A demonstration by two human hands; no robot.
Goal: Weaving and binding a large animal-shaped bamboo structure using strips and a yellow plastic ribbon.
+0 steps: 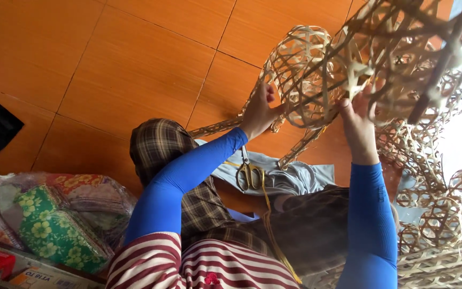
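Holding: you grip an open-weave bamboo basket [306,75] above the orange tiled floor [108,64].
Basket pile: finished woven baskets [445,214] are stacked at your right.
Left hand [259,111]: clenched on the basket's rim.
Right hand [357,124]: fingers grasping its loose strips.
Scissors [248,172]: resting on your lap.

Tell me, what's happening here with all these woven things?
A person sitting on an orange tiled floor holds an open-weave bamboo basket up in both hands: the left hand grips its lower edge, the right hand its other side. Scissors lie on a grey cloth in the lap. More woven baskets pile up at the right.
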